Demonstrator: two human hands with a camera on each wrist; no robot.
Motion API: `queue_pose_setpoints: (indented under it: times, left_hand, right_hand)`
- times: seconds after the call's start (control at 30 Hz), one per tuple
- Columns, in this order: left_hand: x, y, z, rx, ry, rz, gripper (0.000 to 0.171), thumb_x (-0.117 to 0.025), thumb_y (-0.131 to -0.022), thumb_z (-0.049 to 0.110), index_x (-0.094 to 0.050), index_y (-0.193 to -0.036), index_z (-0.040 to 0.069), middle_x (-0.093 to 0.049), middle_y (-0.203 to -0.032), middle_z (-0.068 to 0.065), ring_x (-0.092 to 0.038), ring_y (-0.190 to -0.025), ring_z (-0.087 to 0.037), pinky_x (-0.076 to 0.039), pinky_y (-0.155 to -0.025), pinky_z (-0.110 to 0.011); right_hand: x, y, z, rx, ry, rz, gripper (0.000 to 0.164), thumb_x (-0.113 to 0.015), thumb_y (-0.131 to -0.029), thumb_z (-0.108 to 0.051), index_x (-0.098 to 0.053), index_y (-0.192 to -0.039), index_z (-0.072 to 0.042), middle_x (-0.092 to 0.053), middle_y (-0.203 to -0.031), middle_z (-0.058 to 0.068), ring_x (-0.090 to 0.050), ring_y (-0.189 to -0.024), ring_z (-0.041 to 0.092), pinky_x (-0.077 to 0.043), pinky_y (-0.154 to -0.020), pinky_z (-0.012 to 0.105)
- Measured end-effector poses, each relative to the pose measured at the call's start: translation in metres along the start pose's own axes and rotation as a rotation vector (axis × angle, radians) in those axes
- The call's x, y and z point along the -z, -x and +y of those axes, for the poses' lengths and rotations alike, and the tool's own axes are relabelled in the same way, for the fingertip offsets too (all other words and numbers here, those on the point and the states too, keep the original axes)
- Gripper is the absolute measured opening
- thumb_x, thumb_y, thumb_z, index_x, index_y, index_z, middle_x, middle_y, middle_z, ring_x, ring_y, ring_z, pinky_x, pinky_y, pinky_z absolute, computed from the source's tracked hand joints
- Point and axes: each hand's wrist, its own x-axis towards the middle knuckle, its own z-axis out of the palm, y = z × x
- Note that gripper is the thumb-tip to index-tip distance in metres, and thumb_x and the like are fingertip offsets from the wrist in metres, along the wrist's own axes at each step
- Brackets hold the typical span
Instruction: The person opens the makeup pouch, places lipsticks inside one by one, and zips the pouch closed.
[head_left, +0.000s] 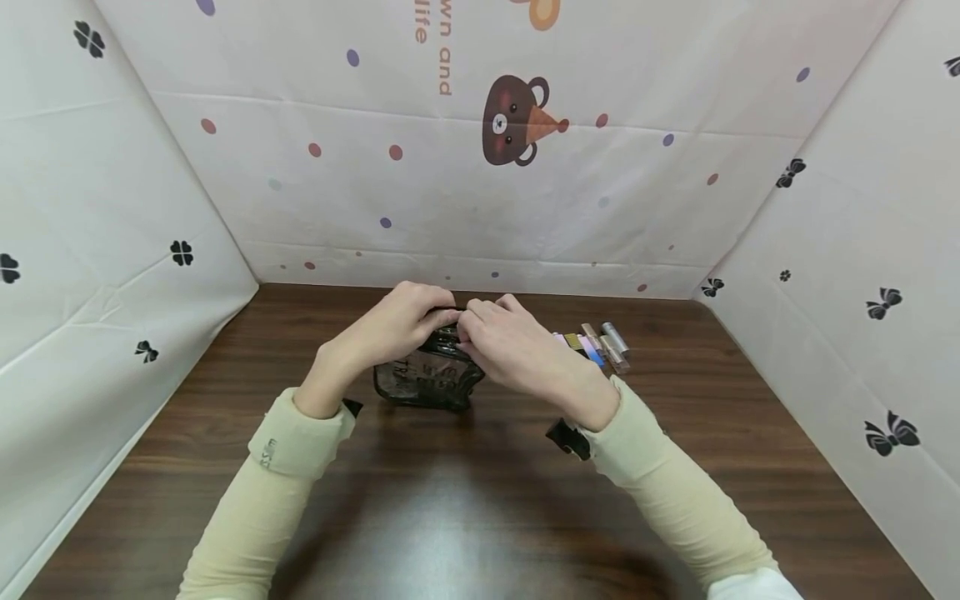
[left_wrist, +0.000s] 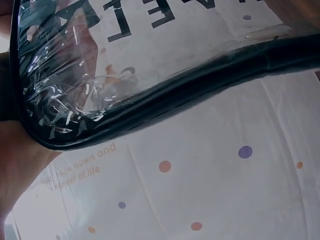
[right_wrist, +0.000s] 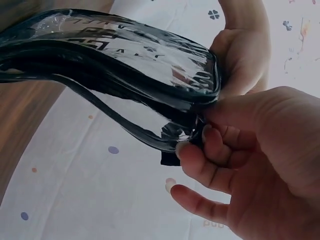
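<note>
A see-through travel pouch (head_left: pixel 427 383) with black trim and dark lettering stands on the table between both hands. My left hand (head_left: pixel 405 323) grips its top edge, thumb on the near side. Beside it, my right hand (head_left: pixel 512 343) pinches the pouch's upper end between thumb and fingers. In the right wrist view, the right hand (right_wrist: pixel 265 150) has its thumb and index finger at the black-trimmed corner, one other finger sticking out, and the left hand (right_wrist: pixel 245 55) lies behind. Close up in the left wrist view, the pouch's clear wall (left_wrist: pixel 165 55) looks crinkled at one corner.
Behind my right hand lie several small items: a silver tube (head_left: pixel 615 337), a clear-and-pink tube (head_left: pixel 615 357) and coloured flat pieces (head_left: pixel 591 350). The brown wooden table (head_left: pixel 450 517) meets printed white cloth walls (head_left: pixel 435 200) at the back and both sides.
</note>
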Motion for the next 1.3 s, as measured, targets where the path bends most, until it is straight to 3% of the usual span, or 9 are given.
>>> queue_pose_setpoints:
  times: [0.37, 0.63, 1.0, 1.3]
  left_hand:
    - [0.003, 0.001, -0.003, -0.04, -0.023, 0.031, 0.023, -0.058, -0.097, 0.014, -0.058, -0.075, 0.007, -0.047, -0.064, 0.0, -0.037, -0.06, -0.013, -0.035, -0.063, -0.028]
    - [0.006, 0.002, -0.001, 0.001, -0.048, 0.012, 0.028, -0.056, -0.098, 0.013, -0.051, -0.071, 0.008, -0.038, -0.062, 0.0, -0.034, -0.058, -0.013, -0.033, -0.061, -0.027]
    - [0.013, 0.005, -0.005, 0.063, -0.056, -0.029, 0.033, -0.053, -0.1, 0.017, -0.045, -0.069, 0.01, -0.033, -0.061, 0.001, -0.031, -0.056, -0.013, -0.033, -0.06, -0.028]
    - [0.016, 0.007, -0.013, 0.122, -0.058, -0.065, 0.033, -0.049, -0.101, 0.018, -0.043, -0.07, 0.009, -0.031, -0.061, 0.001, -0.03, -0.055, -0.013, -0.032, -0.059, -0.028]
  right_hand:
    - [-0.001, 0.0, -0.001, 0.008, 0.122, 0.044, 0.017, -0.054, -0.099, -0.016, -0.051, -0.083, -0.01, -0.049, -0.079, 0.001, -0.049, -0.072, 0.017, -0.041, -0.079, 0.034]
    - [0.004, 0.001, 0.001, 0.014, 0.194, 0.024, 0.016, -0.051, -0.097, -0.009, -0.05, -0.081, -0.009, -0.048, -0.079, 0.002, -0.048, -0.072, 0.018, -0.041, -0.079, 0.035]
    - [0.005, 0.006, 0.008, 0.002, 0.161, 0.053, 0.012, -0.054, -0.093, -0.004, -0.049, -0.084, -0.009, -0.047, -0.08, 0.002, -0.049, -0.072, 0.02, -0.041, -0.078, 0.035]
    - [-0.005, 0.013, 0.02, -0.068, 0.079, 0.062, 0.01, -0.051, -0.097, -0.005, -0.048, -0.087, -0.008, -0.048, -0.082, 0.003, -0.044, -0.07, 0.018, -0.037, -0.07, 0.032]
